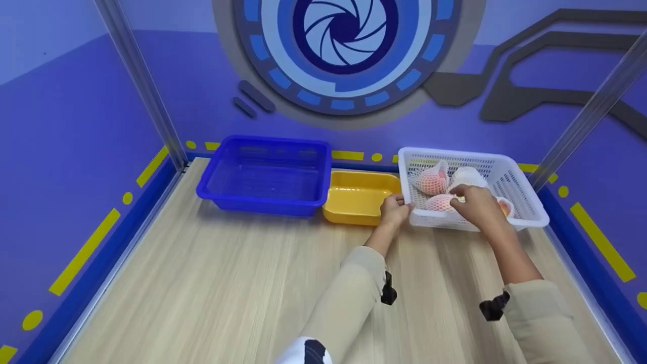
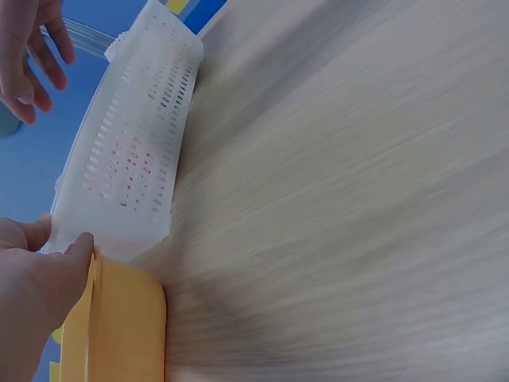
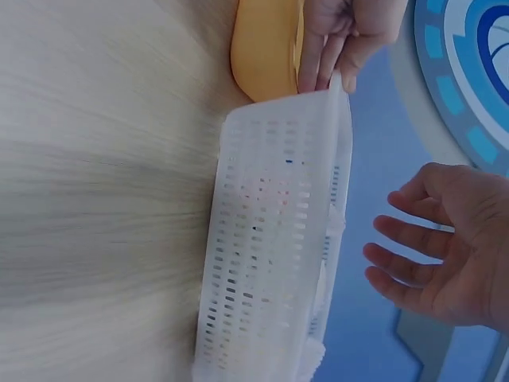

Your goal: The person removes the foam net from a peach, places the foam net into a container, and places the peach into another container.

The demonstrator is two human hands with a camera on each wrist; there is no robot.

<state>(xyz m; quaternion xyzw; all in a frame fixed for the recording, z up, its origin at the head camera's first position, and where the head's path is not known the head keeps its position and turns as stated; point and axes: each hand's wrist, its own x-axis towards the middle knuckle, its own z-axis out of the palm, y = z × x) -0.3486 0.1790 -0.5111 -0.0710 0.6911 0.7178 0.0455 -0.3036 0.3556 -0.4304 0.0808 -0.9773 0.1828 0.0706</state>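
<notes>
In the head view, a light wood-grained table (image 1: 217,293) stands inside purple-blue walls (image 1: 71,126) marked with yellow dashes and dots, with two metal posts (image 1: 144,86) at the far corners and one large round emblem (image 1: 345,91) on the back wall. Three containers line the table's far side: one blue basket (image 1: 268,206), one yellow tray (image 1: 356,202) in the middle and one white basket (image 1: 440,221) on the right. At least four fruits (image 1: 432,181) in foam nets show inside the white basket; the right hand (image 1: 477,205) covers part of that space, so the full count cannot be told. Two beige sleeves (image 1: 338,298) reach in, each with one black device (image 1: 388,289) near the cuff. The left hand (image 1: 395,210) is at the white basket's near left corner, beside the yellow tray. In the left wrist view, the bare wood grain fills most of the right side, and the left thumb and fingers pinch the white basket's rim, next to the yellow tray's edge. In the right wrist view, pale table lies on one side and blue wall on the other; the right hand hangs above the white basket, apart from its rim, its fingers loosely bent and spread.
</notes>
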